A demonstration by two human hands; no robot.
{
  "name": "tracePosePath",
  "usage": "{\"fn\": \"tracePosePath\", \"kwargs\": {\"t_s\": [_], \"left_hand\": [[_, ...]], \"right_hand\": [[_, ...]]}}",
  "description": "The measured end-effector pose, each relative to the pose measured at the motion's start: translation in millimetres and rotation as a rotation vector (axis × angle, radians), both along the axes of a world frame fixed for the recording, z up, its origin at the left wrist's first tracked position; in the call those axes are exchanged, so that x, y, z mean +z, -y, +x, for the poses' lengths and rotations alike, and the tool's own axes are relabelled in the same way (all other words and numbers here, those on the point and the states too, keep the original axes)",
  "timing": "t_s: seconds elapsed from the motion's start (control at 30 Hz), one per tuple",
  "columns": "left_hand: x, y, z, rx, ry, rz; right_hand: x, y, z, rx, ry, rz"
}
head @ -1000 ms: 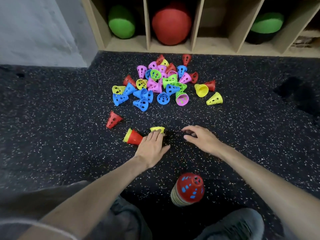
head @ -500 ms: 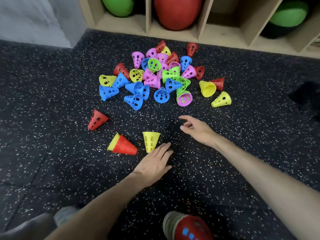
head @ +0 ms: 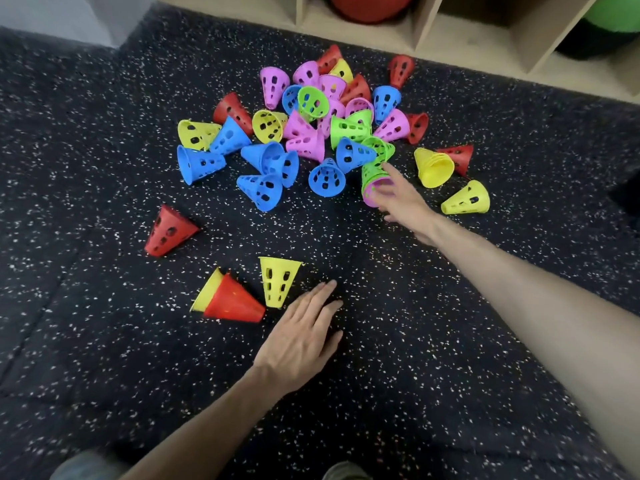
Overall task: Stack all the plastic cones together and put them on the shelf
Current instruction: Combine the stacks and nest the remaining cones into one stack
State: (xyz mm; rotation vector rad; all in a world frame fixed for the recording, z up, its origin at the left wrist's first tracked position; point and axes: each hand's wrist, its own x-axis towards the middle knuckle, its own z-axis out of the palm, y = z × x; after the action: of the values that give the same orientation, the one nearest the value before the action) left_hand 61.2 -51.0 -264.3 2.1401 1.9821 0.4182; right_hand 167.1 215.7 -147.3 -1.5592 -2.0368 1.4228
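Floor (head: pixel 104 341): dark speckled matting, bearing everything.
Shelf (head: pixel 429 32): wooden cubbies along the far edge, a red ball (head: pixel 370 6) in one, a green ball (head: pixel 620 15) in another.
Cone pile (head: pixel 311 133): loose plastic cones in a heap at centre far, well short of the shelf.
Right hand (head: pixel 398 195): fingers spread, reaching onto the green cone with a pink one nested inside (head: pixel 372 183) at the pile's near right; grip blurred, so I cannot tell whether it has closed.
Left hand (head: pixel 304 337): flat, fingers together, pressed to the floor, holding nothing.
Step advice: take the nested pair by its wide rim so the two stay together.
Obstacles: a blue cone (head: pixel 353 154) touches the pair and may roll.
Near strays: yellow cone (head: pixel 278 280), red-over-yellow pair (head: pixel 232 303), red cone (head: pixel 169 230).
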Motion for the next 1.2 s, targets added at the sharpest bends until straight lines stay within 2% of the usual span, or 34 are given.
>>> {"fn": "tracePosePath", "kwargs": {"t_s": [0.2, 0.67, 0.87, 1.0, 1.2], "left_hand": [[-0.4, -0.1, 0.2, 0.027, 0.005, -0.002], [4.0, -0.4, 0.3, 0.023, 0.033, 0.052], [5.8, 1.0, -1.0, 0.058, 0.112, 0.136], [7.6, 1.5, -2.9, 0.105, 0.157, 0.210], [7.0, 0.0, -2.6, 0.129, 0.197, 0.203]], "right_hand": [[-5.3, -5.6, -4.1, -0.019, 0.037, 0.015], [-13.6, 59.1, 27.4, -0.323, -0.258, 0.110], [-26.6, 93.2, 42.8, -0.274, -0.221, 0.045], [-24.6, 102.6, 52.1, -0.110, -0.187, -0.015], [-18.2, 113.8, 54.8, 0.053, -0.093, -0.048]]}}
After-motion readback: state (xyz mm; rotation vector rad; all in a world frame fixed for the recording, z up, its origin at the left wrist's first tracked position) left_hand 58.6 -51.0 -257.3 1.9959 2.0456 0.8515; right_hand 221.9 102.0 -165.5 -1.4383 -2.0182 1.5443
